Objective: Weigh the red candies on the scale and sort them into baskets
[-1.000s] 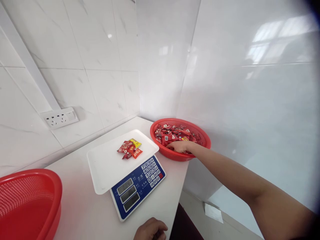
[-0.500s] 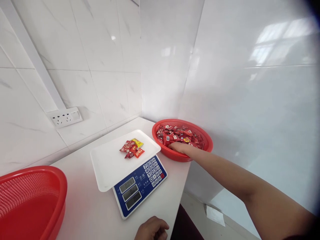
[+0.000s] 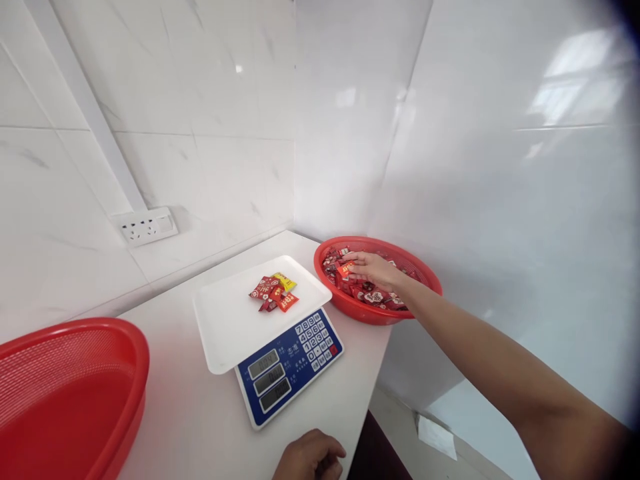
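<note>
Over the red basket (image 3: 427, 275) at the right corner of the table, my right hand (image 3: 375, 268) pinches a small orange-red wrapped candy (image 3: 345, 269) at its fingertips. Many red candy packets (image 3: 375, 297) fill the basket beneath it. My left hand (image 3: 311, 456) rests by the table's front edge, fingers loosely curled, with nothing seen in them. Between the two hands stands a blue and white scale (image 3: 290, 367). Its white tray (image 3: 225, 327) carries a small pile of red, orange and yellow wrapped candies (image 3: 273, 292).
At the left is another red basket (image 3: 135, 387), its visible inside bare. A wall socket (image 3: 147, 227) sits on the tiled wall behind the table. Walls meet closely behind the candy basket. On the floor at right lies a white sheet (image 3: 436, 437).
My right hand has lifted out of the candies, bringing an orange-red candy up at its fingertips. The view has shifted a little left; my left hand stays curled by the edge.
</note>
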Tool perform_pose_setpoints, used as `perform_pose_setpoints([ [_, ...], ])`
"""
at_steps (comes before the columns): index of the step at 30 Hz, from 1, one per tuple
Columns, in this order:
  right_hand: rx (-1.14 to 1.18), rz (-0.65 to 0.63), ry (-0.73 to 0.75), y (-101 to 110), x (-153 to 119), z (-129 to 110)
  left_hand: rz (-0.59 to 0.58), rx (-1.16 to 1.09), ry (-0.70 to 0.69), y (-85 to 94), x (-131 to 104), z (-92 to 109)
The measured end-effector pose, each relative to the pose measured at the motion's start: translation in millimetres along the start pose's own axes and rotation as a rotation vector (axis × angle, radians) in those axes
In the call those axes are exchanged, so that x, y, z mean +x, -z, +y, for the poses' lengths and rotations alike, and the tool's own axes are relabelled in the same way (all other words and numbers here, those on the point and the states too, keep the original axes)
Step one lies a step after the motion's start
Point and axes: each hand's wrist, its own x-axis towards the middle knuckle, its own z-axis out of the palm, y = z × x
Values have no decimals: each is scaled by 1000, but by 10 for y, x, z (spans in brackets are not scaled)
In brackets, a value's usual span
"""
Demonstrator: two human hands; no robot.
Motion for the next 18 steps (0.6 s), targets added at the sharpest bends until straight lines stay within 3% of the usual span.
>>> perform_pose_setpoints([
  [4, 193, -42, 10, -220, -84, -139, 18, -5, -37, 43, -55, 103],
  [8, 133, -145, 66, -550, -78, -276, 35, -7, 0, 66, -100, 170],
  [12, -223, -5, 268, -714, -62, -325, 24, 5, 23, 78, -133, 223],
  [18, -784, 151, 451, -491, -451, -48, 6, 29, 6, 112, -145, 257],
])
